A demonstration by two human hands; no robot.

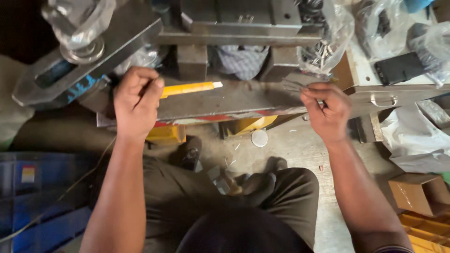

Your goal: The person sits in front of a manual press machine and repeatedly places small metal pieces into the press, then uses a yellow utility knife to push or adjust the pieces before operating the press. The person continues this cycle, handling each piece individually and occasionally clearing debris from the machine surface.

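Two hands work at a metal bench.

The left hand (pixel 136 103) is closed around a yellow stick (pixel 190 88) that pokes out to its right. The right hand (pixel 328 112) pinches thin metal pins (pixel 294 85) between its fingertips. A clear bag of metal bits (pixel 323 44) sits just above the right hand.

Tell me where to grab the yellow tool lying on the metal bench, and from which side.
Grip the yellow tool on its bare mid-shaft, coming from above. It lies flat along the metal bench, white tip pointing right; the left hand already covers its left end, so the middle is probably the easiest part to reach.
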